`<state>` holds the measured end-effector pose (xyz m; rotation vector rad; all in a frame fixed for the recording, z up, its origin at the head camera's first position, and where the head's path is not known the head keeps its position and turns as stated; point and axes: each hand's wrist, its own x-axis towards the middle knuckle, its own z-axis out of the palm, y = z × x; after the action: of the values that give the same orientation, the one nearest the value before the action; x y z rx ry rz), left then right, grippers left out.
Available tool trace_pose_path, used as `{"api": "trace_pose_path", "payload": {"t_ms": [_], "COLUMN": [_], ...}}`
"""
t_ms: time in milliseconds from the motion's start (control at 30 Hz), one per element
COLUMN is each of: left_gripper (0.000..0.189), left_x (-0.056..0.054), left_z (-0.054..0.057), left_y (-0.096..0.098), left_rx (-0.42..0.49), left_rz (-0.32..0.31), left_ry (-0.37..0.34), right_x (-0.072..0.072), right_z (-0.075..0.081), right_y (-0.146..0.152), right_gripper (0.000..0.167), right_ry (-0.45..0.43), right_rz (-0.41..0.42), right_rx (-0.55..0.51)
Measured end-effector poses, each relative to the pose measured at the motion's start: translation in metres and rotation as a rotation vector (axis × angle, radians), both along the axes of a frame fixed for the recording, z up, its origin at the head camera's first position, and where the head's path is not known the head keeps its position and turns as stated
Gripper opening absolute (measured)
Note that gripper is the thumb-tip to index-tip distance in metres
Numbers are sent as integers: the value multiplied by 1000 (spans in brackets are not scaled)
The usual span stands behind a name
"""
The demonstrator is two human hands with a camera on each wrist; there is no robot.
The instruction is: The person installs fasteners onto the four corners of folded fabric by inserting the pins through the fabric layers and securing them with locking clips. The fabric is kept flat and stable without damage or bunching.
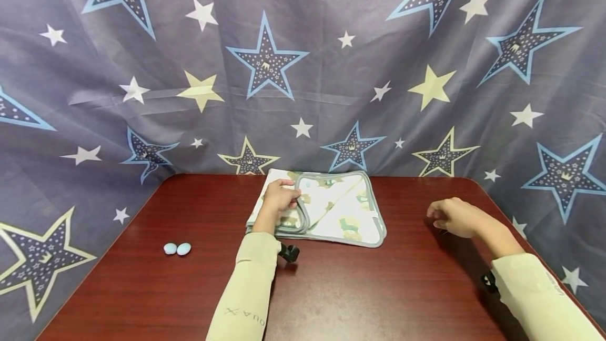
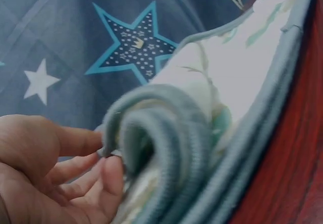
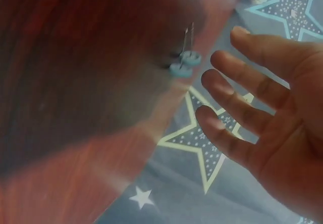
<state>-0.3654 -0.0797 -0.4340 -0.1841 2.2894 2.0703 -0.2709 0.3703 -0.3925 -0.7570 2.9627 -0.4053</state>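
Note:
A white cloth pad point(image 1: 350, 209) with a green and tan print and grey binding lies at the back middle of the table, its left part folded over. My left hand point(image 1: 280, 197) is at that fold. In the left wrist view, thumb and finger of the left hand point(image 2: 65, 168) pinch the grey-bound edge, which curls up in loops. Over the right side of the table hovers my right hand point(image 1: 454, 217), holding nothing. Its fingers spread loosely in the right wrist view, beside two light blue discs point(image 3: 181, 69) with thin metal prongs.
Two light blue oval pieces point(image 1: 177, 249) sit side by side on the left of the dark red table point(image 1: 379, 288). A grey curtain point(image 1: 303, 67) printed with stars hangs behind the table and along both sides. Black straps circle both wrists.

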Motion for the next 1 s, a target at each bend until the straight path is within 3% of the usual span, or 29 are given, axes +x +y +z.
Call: {"api": "trace_pose_path", "payload": {"t_ms": [133,267,433,533,633,767,1000], "left_gripper": [31,26,15,12,11,9,16], "left_x": [4,6,11,13,17,25,40], "left_z": [8,16,27,33,38,41,42], "left_y": [-5,-6,0,8,18,33,58], "left_rx": [-122,-289,-490,-604,-676,-749,-835], "left_rz": [-56,-33,-77,-167,-319,-520,-760], "left_ry": [37,97,233,339,409,462,520], "right_x": [1,2,5,5,4,3,0], "right_z": [-2,-7,-12,-14,-15,-15,-15], "right_y": [7,11,12,10,8,7,6], "right_gripper": [17,17,19,19,19,19,18], "right_ry": [-4,0,16,35,54,67,86], "right_rz": [7,21,-8,-20,-21,-13,-4], "right_rx": [27,31,66,82,89,92,71]}}
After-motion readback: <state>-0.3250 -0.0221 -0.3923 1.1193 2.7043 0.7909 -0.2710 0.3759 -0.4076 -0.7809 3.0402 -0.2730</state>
